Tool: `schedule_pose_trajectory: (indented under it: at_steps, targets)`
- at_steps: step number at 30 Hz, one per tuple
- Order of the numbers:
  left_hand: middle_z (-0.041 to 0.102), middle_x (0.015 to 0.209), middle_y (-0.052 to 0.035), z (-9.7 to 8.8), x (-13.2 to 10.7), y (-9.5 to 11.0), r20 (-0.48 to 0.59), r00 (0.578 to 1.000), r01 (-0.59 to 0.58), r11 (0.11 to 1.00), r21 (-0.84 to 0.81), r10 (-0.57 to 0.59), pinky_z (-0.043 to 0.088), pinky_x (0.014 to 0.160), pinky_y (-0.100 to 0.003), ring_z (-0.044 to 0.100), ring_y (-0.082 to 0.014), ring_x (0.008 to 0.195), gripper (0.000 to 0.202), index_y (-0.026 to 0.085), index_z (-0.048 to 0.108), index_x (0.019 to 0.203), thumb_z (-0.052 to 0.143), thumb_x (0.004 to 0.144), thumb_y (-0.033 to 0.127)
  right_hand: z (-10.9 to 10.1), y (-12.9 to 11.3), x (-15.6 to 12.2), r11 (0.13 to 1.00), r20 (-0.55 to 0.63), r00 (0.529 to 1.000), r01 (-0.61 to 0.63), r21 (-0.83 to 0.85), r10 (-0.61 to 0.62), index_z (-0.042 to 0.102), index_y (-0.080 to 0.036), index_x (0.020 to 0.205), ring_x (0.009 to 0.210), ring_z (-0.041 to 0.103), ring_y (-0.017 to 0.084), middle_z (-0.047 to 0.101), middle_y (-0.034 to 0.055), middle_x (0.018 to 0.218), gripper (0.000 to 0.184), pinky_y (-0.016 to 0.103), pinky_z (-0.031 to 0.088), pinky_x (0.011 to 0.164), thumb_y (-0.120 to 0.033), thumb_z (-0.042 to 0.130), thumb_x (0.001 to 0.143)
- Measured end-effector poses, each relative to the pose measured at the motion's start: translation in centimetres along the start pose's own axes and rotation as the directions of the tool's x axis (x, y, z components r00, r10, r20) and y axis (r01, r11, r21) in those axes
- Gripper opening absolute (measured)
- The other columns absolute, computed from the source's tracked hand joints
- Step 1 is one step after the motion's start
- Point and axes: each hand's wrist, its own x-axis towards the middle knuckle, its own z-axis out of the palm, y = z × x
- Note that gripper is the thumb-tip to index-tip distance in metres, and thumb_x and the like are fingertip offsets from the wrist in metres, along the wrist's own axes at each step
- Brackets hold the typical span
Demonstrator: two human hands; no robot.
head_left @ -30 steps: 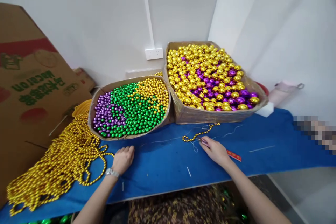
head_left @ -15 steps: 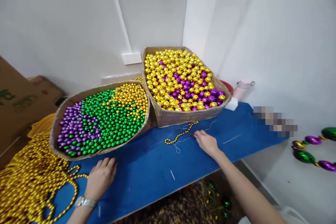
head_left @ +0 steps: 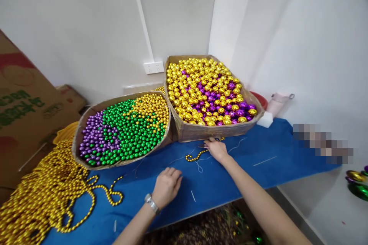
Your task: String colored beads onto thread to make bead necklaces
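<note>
My right hand (head_left: 216, 149) is closed in a pinch over a short strand of gold beads (head_left: 196, 157) on the blue table. Its fingertips are at a thin dark thing too small to name. The hand hides the middle of that strand. Loose pale thread (head_left: 200, 167) lies around the strand. To the left, my left hand (head_left: 167, 187), with a silver watch (head_left: 151, 203) on its wrist, hovers over the cloth. Its fingers are loosely bent and nothing shows in them. A loose gold bead string (head_left: 116, 198) trails from the heap on the left.
One carton (head_left: 77, 149) holds small purple, green and gold beads. A second carton (head_left: 212, 132) holds larger gold and purple ones. A heap of gold bead strings (head_left: 37, 199) covers the table's left end. A pink bottle (head_left: 278, 104) stands behind the blue cloth (head_left: 230, 183).
My left hand has moved right, away from the heap, uncovering the loose gold string's end. My right hand has shifted left over the short strand. The view has turned slightly left.
</note>
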Motion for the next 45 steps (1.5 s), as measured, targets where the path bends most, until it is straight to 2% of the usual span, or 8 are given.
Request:
schedule_pose_trajectory:
  at_steps: [13, 21, 26, 31, 34, 36, 40, 45]
  targets:
    - [0.067, 0.082, -0.0051, -0.3, 3.3, 2.8, -0.011, 0.999, 0.03, 0.902, -0.431, -0.038, 0.046, 0.073, -0.03, 0.061, -0.0174, 0.078, 0.017, 0.022, 0.064, 0.089, 0.047, 0.087, 0.024, -1.8, 0.5, -1.8, 0.95, -0.166, 0.986, 0.081, 0.303, -0.031, 0.058, -0.015, 0.104, 0.089, 0.06, 0.016, 0.06, 0.0055, 0.105, 0.022, 0.036, 0.05, 0.077, -0.031, 0.053, 0.09]
    - [0.062, 0.114, -0.0084, -2.6, 10.2, 7.4, -0.046, 0.998, -0.019, 0.528, -0.849, -0.038, 0.043, 0.09, -0.032, 0.056, -0.0191, 0.104, 0.035, 0.019, 0.058, 0.114, 0.043, 0.09, 0.039, -8.8, -0.4, -10.6, 0.739, -0.384, 0.921, 0.303, 0.603, -0.064, 0.056, -0.019, 0.091, 0.069, 0.056, 0.013, 0.059, 0.0017, 0.077, 0.033, 0.023, 0.046, 0.062, -0.047, 0.037, 0.093]
    - [0.065, 0.074, -0.0053, -2.0, 12.7, 12.5, 0.21, 0.931, 0.144, 0.228, -0.963, 0.298, 0.047, 0.07, -0.027, 0.061, -0.0151, 0.072, 0.041, 0.012, 0.063, 0.097, 0.049, 0.084, 0.048, -10.8, 1.9, -17.4, 0.212, -0.406, 0.873, 0.357, 0.91, 0.272, 0.055, -0.021, 0.088, 0.049, 0.04, 0.006, 0.06, 0.0008, 0.08, 0.023, 0.021, 0.037, 0.047, -0.044, 0.057, 0.084]
    - [0.059, 0.061, -0.0009, 0.2, 12.6, 14.5, 0.323, 0.864, 0.131, 0.447, -0.885, 0.387, 0.037, 0.051, -0.019, 0.05, -0.0095, 0.053, 0.028, 0.012, 0.063, 0.081, 0.057, 0.079, 0.039, -8.4, 6.3, -23.8, -0.063, -0.241, 0.766, 0.344, 0.937, 0.596, 0.055, -0.022, 0.081, 0.039, 0.022, 0.001, 0.058, -0.0014, 0.076, 0.024, 0.018, 0.029, 0.039, -0.043, 0.067, 0.076]
    - [0.061, 0.061, 0.0002, 0.7, 13.0, 15.9, 0.264, 0.861, -0.09, 0.64, -0.763, 0.435, 0.034, 0.052, -0.019, 0.051, -0.0096, 0.054, 0.019, 0.015, 0.064, 0.078, 0.052, 0.082, 0.029, -4.0, 9.4, -27.6, 0.1, -0.207, 0.672, 0.195, 0.976, 0.711, 0.055, -0.023, 0.079, 0.037, 0.024, 0.002, 0.058, -0.0012, 0.074, 0.031, 0.019, 0.03, 0.037, -0.053, 0.058, 0.078]
    - [0.065, 0.063, 0.0003, 0.8, 13.3, 17.2, 0.23, 0.838, -0.247, 0.719, -0.65, 0.495, 0.036, 0.055, -0.02, 0.055, -0.0109, 0.057, 0.018, 0.018, 0.066, 0.078, 0.049, 0.082, 0.024, -0.5, 11.2, -30.0, 0.385, -0.248, 0.594, -0.114, 0.916, 0.765, 0.054, -0.024, 0.083, 0.035, 0.031, 0.005, 0.061, 0.0003, 0.073, 0.041, 0.022, 0.033, 0.036, -0.062, 0.041, 0.082]
    - [0.071, 0.076, -0.0018, 2.4, 13.6, 20.1, 0.259, 0.773, -0.43, 0.779, -0.456, 0.579, 0.04, 0.063, -0.024, 0.063, -0.0158, 0.066, 0.019, 0.022, 0.068, 0.081, 0.05, 0.081, 0.024, 4.8, 13.1, -33.6, 0.476, -0.255, 0.524, -0.345, 0.809, 0.813, 0.058, -0.022, 0.08, 0.05, 0.058, 0.021, 0.064, 0.0056, 0.064, 0.044, 0.032, 0.045, 0.044, -0.064, 0.057, 0.067]
    - [0.071, 0.071, -0.0014, 4.6, 13.5, 22.3, 0.354, 0.732, -0.441, 0.801, -0.405, 0.582, 0.042, 0.064, -0.025, 0.064, -0.0175, 0.066, 0.021, 0.023, 0.069, 0.082, 0.049, 0.082, 0.026, 5.8, 11.4, -34.1, 0.62, -0.297, 0.648, -0.348, 0.703, 0.701, 0.059, -0.023, 0.097, 0.083, 0.066, 0.025, 0.07, 0.0084, 0.092, 0.036, 0.037, 0.052, 0.073, -0.051, 0.045, 0.081]
